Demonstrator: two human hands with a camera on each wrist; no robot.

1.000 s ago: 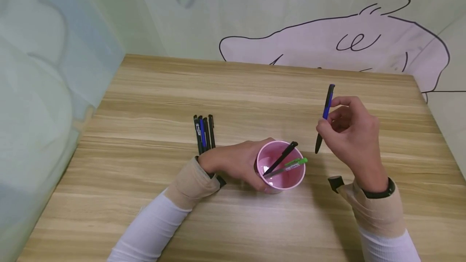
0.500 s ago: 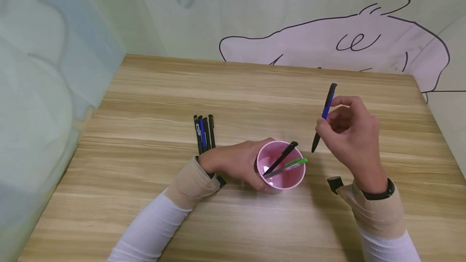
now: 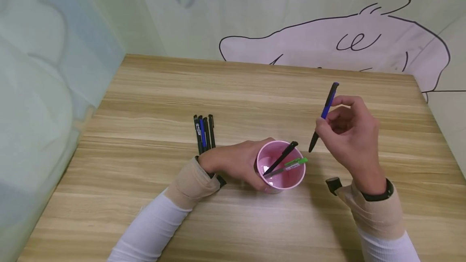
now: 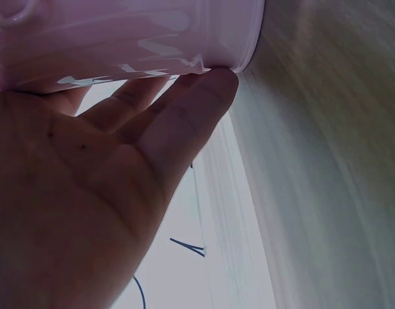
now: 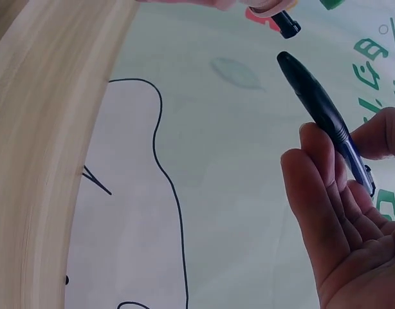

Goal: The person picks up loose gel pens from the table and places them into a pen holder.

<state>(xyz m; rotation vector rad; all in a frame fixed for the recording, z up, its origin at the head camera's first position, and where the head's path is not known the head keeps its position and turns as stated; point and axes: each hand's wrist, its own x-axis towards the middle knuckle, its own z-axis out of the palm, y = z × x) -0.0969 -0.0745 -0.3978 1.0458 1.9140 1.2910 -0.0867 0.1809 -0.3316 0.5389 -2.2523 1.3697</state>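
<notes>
My left hand (image 3: 238, 159) grips the side of a pink cup (image 3: 297, 178), thumb in front and fingers behind. In the left wrist view, the fingers lie along the glossy wall of the cup (image 4: 139, 42). Leaning inside it are a black pen (image 3: 280, 158) and a clear pen with a green end (image 3: 293, 164). To the right of the cup, my right hand (image 3: 353, 134) pinches a blue-and-black pen (image 3: 325, 110) between thumb and fingers. This pen is tilted in the air, its black tip pointing down and toward the cup. The right wrist view shows its dark lower end (image 5: 313, 96) beyond my fingertips.
Several black pens (image 3: 212, 130) and a blue one (image 3: 202, 132) lie side by side on the wooden table (image 3: 164, 92), their lower ends hidden by my left wrist. Behind the table stands a wall (image 3: 284, 7) with cartoon drawings.
The blue-and-black pen has tilted further, its tip swinging left toward the cup and its top end right. The left hand, the cup and the pens on the table look the same.
</notes>
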